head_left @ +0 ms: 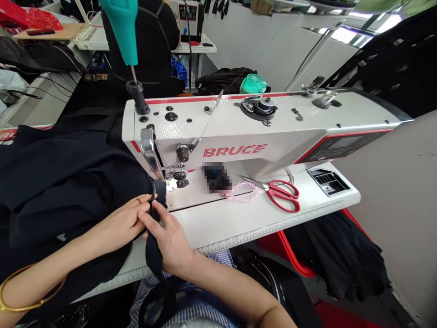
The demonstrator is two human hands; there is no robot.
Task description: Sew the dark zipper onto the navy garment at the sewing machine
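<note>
A dark navy garment [68,182] lies over the left side of the sewing machine bed, with a toothed zipper [153,196] along its right edge. My left hand [128,221] is closed on the garment at the zipper, fingertips on the teeth just in front of the presser foot [171,184]. From the right, my right hand [172,241] pinches the zipper tape, its thumb against the left fingers. A dark strip [153,255] hangs below it past the table edge. Beneath my hands the fabric's underside is hidden.
The white sewing machine [232,132] spans the table. Red-handled scissors [283,196], a pink bead bracelet [244,192] and a blurred dark object [215,176] lie on its bed. A teal-handled screwdriver [124,36] stands on top. A red bin [293,255] with dark cloth sits below right.
</note>
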